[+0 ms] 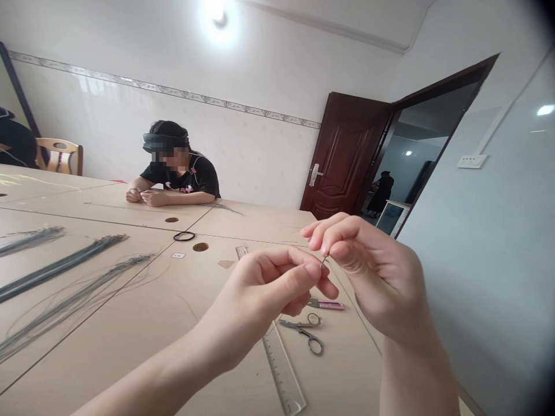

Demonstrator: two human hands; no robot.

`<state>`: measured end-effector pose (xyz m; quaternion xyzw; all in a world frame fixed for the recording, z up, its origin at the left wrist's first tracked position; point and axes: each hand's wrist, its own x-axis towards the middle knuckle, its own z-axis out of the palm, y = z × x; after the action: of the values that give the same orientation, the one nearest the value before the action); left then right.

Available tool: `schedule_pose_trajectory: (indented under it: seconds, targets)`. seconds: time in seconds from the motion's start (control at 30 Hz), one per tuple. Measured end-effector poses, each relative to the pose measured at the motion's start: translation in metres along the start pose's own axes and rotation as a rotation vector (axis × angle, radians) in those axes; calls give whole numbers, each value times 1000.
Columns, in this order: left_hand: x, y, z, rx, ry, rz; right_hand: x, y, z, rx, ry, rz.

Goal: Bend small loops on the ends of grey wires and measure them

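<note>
My left hand (277, 280) is closed in a pinch, thumb against forefinger, on a thin grey cord (324, 260). From the right, my right hand (373, 268) pinches the same cord's short end between thumb and fingertip. Only a small piece shows between the two hands; whether it is knotted is too small to tell. Below them on the table lie a clear ruler (281, 370), partly covered by my left hand, a pair of scissors (310, 332) with dark handles, and pink-handled thread snips (327, 304).
Bundles of thin grey cords (65, 266) lie along the table's left side. A dark ring (184, 236), a small label (178, 255) and a round table hole (200, 247) are farther back. Another person (177, 167) sits across the table. A brown door (347, 153) stands open behind.
</note>
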<state>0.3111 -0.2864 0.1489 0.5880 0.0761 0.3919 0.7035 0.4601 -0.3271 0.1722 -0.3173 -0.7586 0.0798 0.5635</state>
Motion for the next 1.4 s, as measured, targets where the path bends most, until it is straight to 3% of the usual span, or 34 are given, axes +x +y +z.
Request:
schedule_pose_trajectory:
  seconds: [0.47,0.67,0.87,1.03,1.2,1.4]
  targets:
    - [-2,-1,1,-19,3,30,1,2,-1,-86,-9,9]
    - [-4,-1,2,186,145,171,-1,-4,-1,-151,64,88]
    - [-4,0,8,499,314,307,-3,-12,-5,-195,-42,105]
    - [-5,-1,8,712,392,385,-3,-10,-5,-178,-43,114]
    - [-6,3,8,890,406,399,-5,-9,-5,-219,-37,77]
    - [-6,5,4,862,323,302,-5,-11,-1,-393,-33,-28]
